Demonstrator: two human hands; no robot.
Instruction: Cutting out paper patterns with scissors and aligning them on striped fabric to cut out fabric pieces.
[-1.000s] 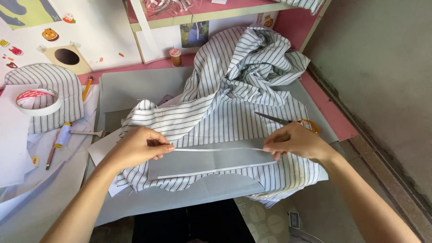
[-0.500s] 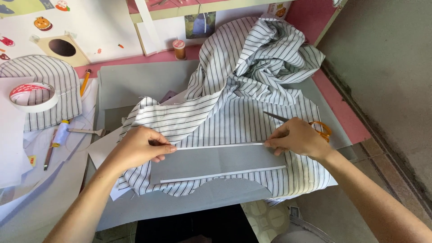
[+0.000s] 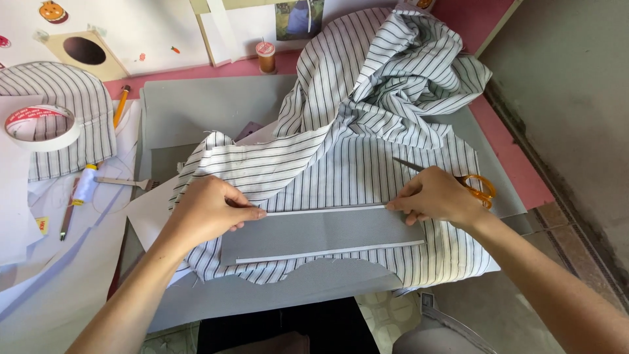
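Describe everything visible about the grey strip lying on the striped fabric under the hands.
The grey strip is a long, flat, rectangular piece that looks like stiff card or interfacing, with pale edges along its upper and lower long sides. It lies level on the striped fabric, running left to right near the cloth's front edge. The left hand presses its upper left corner, and the right hand pins its upper right end. Its middle is uncovered and unwrinkled.

Bright, even daylight, soft shadows, sharp focus, slight wide-angle edge distortion.
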